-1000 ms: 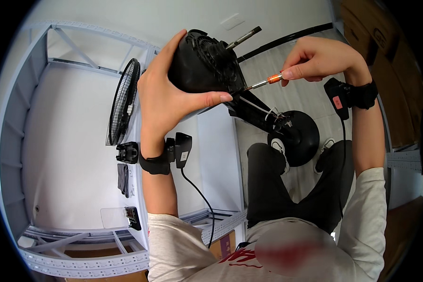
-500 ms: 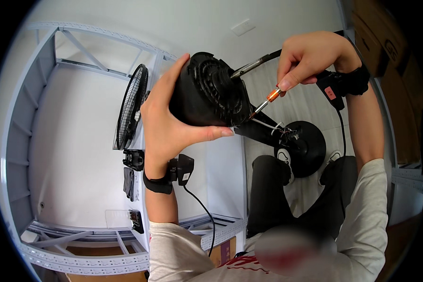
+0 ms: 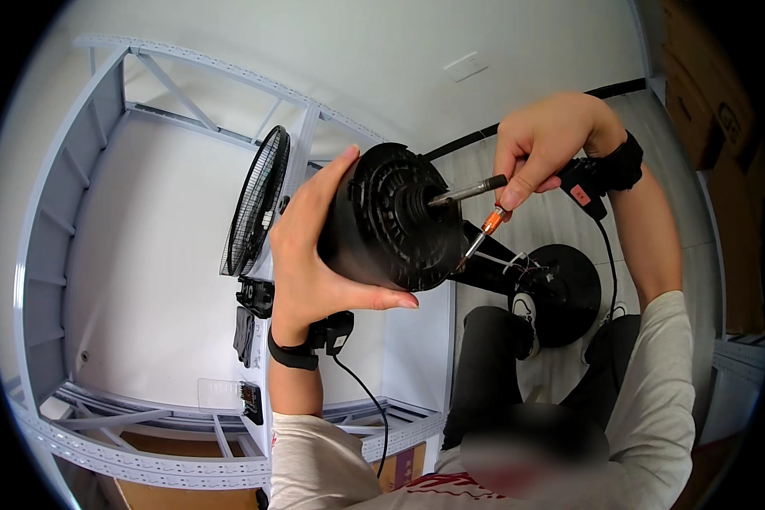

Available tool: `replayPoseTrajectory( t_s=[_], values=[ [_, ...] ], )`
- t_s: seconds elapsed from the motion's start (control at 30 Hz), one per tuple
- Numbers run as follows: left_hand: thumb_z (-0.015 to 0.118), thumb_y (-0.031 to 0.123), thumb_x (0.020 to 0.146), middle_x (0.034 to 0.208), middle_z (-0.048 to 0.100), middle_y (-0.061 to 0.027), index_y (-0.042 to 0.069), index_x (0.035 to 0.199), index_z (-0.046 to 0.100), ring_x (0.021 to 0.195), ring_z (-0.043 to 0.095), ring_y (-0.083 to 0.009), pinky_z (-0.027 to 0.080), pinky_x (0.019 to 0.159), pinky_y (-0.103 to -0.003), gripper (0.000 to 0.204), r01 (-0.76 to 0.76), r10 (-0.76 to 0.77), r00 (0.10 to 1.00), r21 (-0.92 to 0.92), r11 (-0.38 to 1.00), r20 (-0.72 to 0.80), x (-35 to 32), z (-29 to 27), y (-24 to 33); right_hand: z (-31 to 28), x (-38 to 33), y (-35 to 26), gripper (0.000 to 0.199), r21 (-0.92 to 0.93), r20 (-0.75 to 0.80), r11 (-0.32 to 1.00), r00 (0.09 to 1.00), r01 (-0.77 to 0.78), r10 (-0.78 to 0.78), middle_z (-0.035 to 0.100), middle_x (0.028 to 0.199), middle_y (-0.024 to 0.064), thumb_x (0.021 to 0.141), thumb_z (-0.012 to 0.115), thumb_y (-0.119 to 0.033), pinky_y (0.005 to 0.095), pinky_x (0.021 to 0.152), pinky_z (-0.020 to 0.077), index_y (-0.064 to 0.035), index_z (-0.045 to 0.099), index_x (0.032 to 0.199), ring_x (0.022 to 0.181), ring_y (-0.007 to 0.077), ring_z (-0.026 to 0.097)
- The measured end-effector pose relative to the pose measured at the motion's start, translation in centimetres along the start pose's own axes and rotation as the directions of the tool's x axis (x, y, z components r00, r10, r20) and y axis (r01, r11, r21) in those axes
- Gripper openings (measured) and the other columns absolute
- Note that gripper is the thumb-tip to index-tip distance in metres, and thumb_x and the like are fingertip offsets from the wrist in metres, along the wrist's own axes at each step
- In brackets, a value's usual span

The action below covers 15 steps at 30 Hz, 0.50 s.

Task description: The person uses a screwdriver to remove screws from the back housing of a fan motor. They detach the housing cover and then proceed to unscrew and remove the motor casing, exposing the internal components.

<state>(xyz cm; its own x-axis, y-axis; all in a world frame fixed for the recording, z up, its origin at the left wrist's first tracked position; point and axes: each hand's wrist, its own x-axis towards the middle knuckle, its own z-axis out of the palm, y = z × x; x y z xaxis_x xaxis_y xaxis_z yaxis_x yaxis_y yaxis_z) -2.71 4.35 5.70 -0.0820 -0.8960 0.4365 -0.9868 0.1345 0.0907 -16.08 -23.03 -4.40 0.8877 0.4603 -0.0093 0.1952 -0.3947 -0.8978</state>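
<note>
My left hand wraps round the black fan motor housing, thumb along its lower edge and fingers behind it. A bare metal shaft sticks out from the housing's ridged front. In my right hand is a screwdriver with an orange handle, pinched near its end. Its tip meets the lower right rim of the housing; the exact contact point is too small to make out. Below the housing, a black stand pole leads to a round base, with loose thin wires near it.
On the white shelf rack to the left, a fan grille stands on edge. Near it lie a black plastic part, a dark folded item and a small case of bits. Cardboard boxes are stacked at right.
The housing and my left hand sit lower and slightly right in the picture, and the housing's front is turned more into view. The screwdriver stays at its rim.
</note>
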Motion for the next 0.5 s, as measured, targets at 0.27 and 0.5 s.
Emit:
replayPoseTrajectory(
  t_s=[0.27, 0.5],
  values=[
    [0.094, 0.066, 0.036, 0.120, 0.068, -0.0188, -0.005, 0.135, 0.056, 0.109, 0.068, -0.0346, 0.051, 0.097, -0.040, 0.127, -0.032, 0.032, 0.999, -0.001, 0.999, 0.003, -0.1, 0.1, -0.7, 3.5, 1.3, 6.1, 0.022, 0.345, -0.056, 0.911, 0.974, 0.225, -0.219, 0.060, 0.066, 0.0004, 0.094, 0.071, -0.017, 0.0231, 0.047, 0.0364, 0.0027, 0.074, 0.104, 0.050, 0.0047, 0.047],
    [0.092, 0.068, 0.034, 0.121, 0.068, -0.0169, -0.002, 0.137, 0.055, 0.108, 0.068, -0.0333, 0.049, 0.098, -0.040, 0.130, -0.077, 0.078, 0.997, -0.019, 0.997, 0.001, 0.0, 0.2, -1.5, 14.7, 4.1, 11.6, 0.021, 0.469, -0.661, 0.681, 0.735, 0.562, -0.151, 0.060, 0.069, 0.0006, 0.102, 0.061, -0.022, 0.0208, 0.046, 0.0326, -0.0017, 0.067, 0.103, 0.051, 0.0047, 0.045]
  ],
)
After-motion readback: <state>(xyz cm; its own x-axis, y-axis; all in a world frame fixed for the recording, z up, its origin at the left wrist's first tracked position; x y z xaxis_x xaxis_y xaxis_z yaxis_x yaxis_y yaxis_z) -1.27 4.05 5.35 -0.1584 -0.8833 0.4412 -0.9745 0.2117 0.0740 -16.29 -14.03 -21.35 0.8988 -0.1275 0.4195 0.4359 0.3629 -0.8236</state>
